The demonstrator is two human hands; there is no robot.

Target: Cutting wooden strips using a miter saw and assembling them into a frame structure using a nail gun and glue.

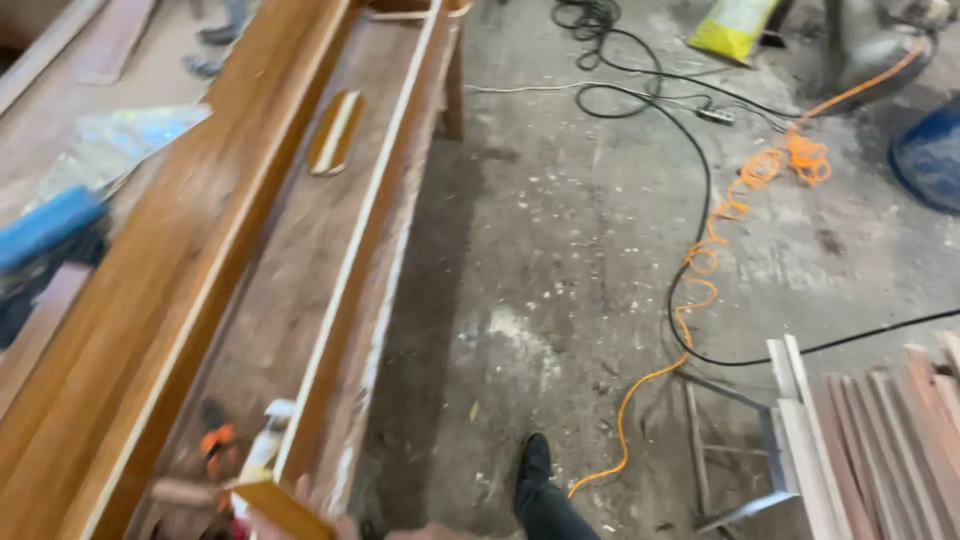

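Only the bottom edge shows my right hand (pixel 345 522). Its fingers curl on a small yellow-brown wooden piece (pixel 283 507) at the near end of a long wooden trough-like bench (pixel 350 250). My left hand is out of view. A blurred blue and black tool (pixel 45 240) sits at the left edge; what holds it is hidden. Along the left side of the bench lies a long varnished wooden beam (pixel 150 300). Inside the bench rest an oval wooden piece (pixel 335 130), a white bottle (pixel 265 450) and an orange item (pixel 215 440).
My dark shoe and trouser leg (pixel 540 490) stand on the dusty concrete floor (pixel 560 260). An orange coiled hose (pixel 700 260) and black cables (pixel 690 140) cross it. A stack of wooden slats (pixel 880 440) lies at the lower right, with a blue drum (pixel 930 150) and a yellow bag (pixel 735 25) farther back.
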